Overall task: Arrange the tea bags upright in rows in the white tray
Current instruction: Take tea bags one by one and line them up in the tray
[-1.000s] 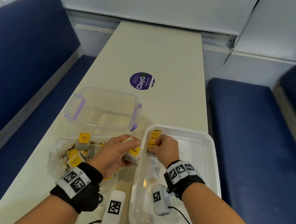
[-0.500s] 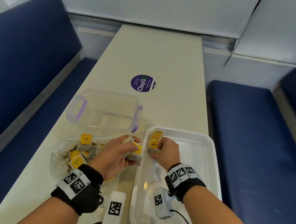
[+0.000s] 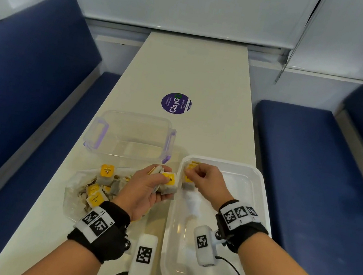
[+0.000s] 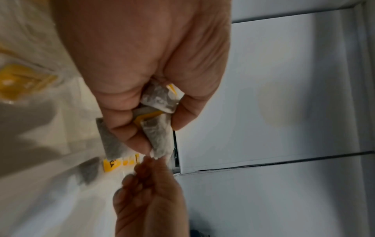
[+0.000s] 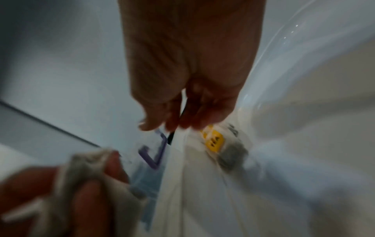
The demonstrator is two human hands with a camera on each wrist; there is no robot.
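Left hand (image 3: 144,188) clutches grey yellow-tagged tea bags (image 3: 169,183); right hand (image 3: 204,182), fingers curled, holds nothing visible above white plastic tray (image 3: 259,196)

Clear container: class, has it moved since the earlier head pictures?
No. The clear container stays put, right latch still in line with the purple sticker.

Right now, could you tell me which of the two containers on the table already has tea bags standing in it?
The white tray: tea bags stand in its far-left corner. The clear purple-latched tub holds none.
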